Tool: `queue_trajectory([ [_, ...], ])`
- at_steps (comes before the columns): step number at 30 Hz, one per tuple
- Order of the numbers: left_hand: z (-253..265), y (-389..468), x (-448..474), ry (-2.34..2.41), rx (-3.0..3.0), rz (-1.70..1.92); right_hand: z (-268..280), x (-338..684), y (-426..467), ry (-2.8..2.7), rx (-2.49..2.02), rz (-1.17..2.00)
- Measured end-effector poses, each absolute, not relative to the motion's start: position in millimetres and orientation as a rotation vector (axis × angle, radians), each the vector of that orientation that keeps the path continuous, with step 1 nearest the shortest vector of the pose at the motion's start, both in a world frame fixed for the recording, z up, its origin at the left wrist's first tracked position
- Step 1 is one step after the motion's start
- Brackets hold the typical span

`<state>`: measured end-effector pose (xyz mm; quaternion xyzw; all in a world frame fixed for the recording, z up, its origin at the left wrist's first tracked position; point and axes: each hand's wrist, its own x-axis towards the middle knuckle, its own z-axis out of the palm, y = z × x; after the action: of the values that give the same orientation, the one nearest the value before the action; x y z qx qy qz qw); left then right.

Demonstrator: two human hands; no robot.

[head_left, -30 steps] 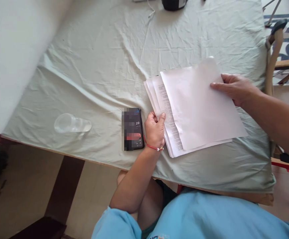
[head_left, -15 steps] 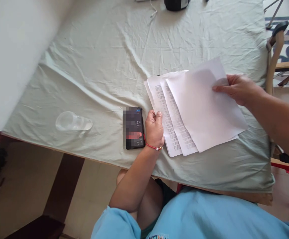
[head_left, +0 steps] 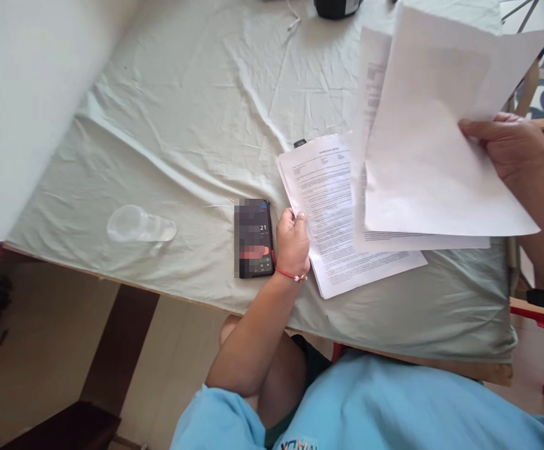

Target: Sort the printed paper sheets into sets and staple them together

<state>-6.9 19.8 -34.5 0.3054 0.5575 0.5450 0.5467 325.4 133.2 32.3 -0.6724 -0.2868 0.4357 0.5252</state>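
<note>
My left hand [head_left: 293, 242] is closed on the left edge of a stack of printed pages [head_left: 332, 206], its thumb on top. The stack lies tilted near the table's front edge, with dense text facing up. A small black object [head_left: 300, 143] shows at its upper left corner. Raised above the right part of the stack are several loose paper sheets [head_left: 431, 137], pinched at their right side by my right hand [head_left: 510, 140]. The top sheet looks blank; print shows on one below. Directly left of my left hand lies a phone [head_left: 257, 240] with its screen lit.
A clear plastic cup [head_left: 140, 225] lies on its side at the left on the pale green tablecloth [head_left: 182, 156]. A dark object [head_left: 337, 7] and a white cable [head_left: 293, 19] are at the far edge. A wooden chair [head_left: 527, 94] stands at the right.
My right hand has moved right and lifted several sheets up off the stack, uncovering the printed page below. My left hand stays at the stack's left edge.
</note>
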Motion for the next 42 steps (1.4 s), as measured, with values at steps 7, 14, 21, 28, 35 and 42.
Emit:
queue_trajectory([
  [7, -29.3, 21.1, -5.0, 1.302, 0.661, 1.299, 36.2, 322.0, 120.2, -0.827, -1.494, 1.235],
  [14, -28.6, 21.6, -3.3, 1.29, 0.654, 1.312, 48.6, 310.2, 114.4, -0.838, -1.646, 1.143],
  [21, -27.1, 21.6, -2.4, 1.281, 0.643, 1.315, 46.9, 311.0, 113.7, -0.823, -1.582, 1.195],
  [28, -26.0, 22.4, -1.9, 1.287, 0.65, 1.32, 43.4, 313.7, 115.9, -0.838, -1.564, 1.183],
  [35, -27.4, 22.7, -2.5, 1.3, 0.66, 1.314, 38.4, 315.0, 119.2, -0.846, -1.521, 1.178],
  [42, -27.2, 23.1, -2.4, 1.292, 0.647, 1.325, 35.5, 319.7, 120.4, -0.879, -1.508, 1.192],
])
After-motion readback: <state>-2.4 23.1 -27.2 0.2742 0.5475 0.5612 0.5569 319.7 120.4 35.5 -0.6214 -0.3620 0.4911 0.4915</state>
